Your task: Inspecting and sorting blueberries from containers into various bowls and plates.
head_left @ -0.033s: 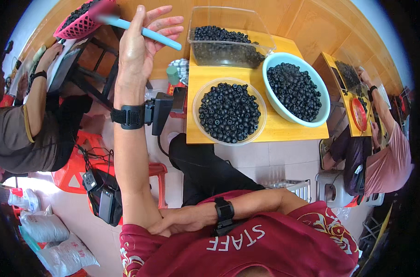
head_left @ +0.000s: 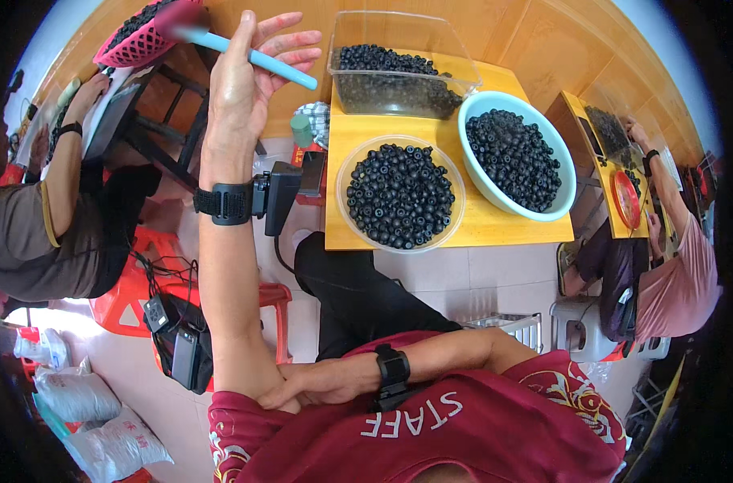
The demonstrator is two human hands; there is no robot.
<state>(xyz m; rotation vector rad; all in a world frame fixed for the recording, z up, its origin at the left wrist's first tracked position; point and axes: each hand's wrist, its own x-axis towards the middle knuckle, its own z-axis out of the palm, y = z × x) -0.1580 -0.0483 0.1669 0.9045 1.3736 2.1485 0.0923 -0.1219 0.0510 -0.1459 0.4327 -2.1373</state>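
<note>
My left arm reaches up the left side, and my left hand (head_left: 249,80) is raised with its fingers stretched out. Across the palm, tucked behind the thumb, lies the light-blue handle of a tool (head_left: 282,68); its head is blurred, so I cannot tell its kind. My right hand (head_left: 318,382) is wrapped round my left arm near the elbow. On the yellow table before me stand a round clear bowl (head_left: 342,189), a light-blue basin (head_left: 563,197) and a clear rectangular bin (head_left: 366,103). All three hold small black round pieces, many with ring-like hollows.
A pink basket (head_left: 133,52) of black pieces is at the upper left. People sit at tables on both sides. Left of my legs are a red stool (head_left: 133,298) and a bag with cables (head_left: 187,354). White sacks (head_left: 117,447) lie at the lower left.
</note>
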